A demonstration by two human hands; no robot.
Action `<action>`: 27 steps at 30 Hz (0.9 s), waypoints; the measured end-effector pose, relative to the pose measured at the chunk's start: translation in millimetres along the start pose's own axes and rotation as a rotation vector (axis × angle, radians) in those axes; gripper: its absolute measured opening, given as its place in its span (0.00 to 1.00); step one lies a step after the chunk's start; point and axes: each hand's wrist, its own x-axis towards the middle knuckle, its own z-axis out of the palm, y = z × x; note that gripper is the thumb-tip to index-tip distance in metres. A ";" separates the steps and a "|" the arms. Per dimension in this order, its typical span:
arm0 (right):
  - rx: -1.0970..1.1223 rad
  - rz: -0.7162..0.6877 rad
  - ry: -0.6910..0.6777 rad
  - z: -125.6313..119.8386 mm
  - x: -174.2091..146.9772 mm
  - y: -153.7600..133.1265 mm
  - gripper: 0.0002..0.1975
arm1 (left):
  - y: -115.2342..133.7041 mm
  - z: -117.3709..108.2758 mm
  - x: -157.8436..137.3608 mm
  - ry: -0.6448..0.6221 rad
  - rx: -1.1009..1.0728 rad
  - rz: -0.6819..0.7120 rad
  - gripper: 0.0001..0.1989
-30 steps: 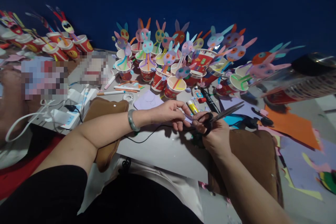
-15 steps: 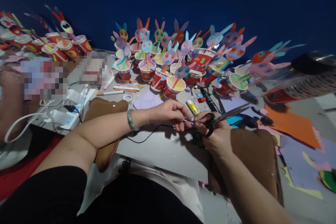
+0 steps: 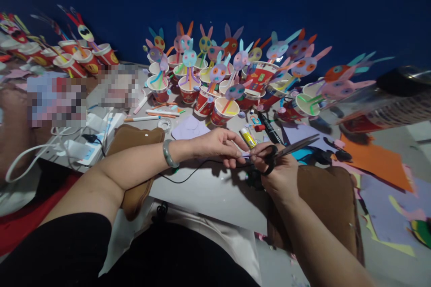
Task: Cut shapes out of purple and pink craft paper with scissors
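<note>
Between the fingertips of my left hand is a small piece of purple paper, pinched near its left end. My right hand has a pair of dark-handled scissors hooked in it, blades pointing away to the right. The thumb and finger of that same hand meet the right end of the paper. Just beyond the fingers lies a yellow glue stick. Behind my left wrist rests a larger purple paper sheet with rounded shapes on it.
Several paper cups with coloured rabbit figures stand across the back. Brown cushions lie under both forearms. Orange paper and other scraps spread at right. A white power strip with cables lies left; a person's arm is further left.
My fingers have shifted slightly on the purple paper, and more of it shows between them. The scissors stay in my right hand, hardly moved.
</note>
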 end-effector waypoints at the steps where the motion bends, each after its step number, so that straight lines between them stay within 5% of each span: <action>1: -0.005 0.007 0.009 0.0 0.0 0.6 0.11 | -0.2 0.3 0.2 0.015 0.004 0.005 0.19; 11: 0.077 0.134 0.101 7.4 5.0 -4.3 0.17 | -8.7 7.1 1.1 0.224 0.251 0.193 0.12; 20: 0.045 0.156 0.047 6.8 0.7 -3.8 0.13 | -14.0 9.4 -6.5 0.250 0.700 0.386 0.09; 27: 0.011 0.086 0.074 5.1 1.0 0.2 0.11 | -16.7 7.6 -1.7 0.151 0.414 0.241 0.10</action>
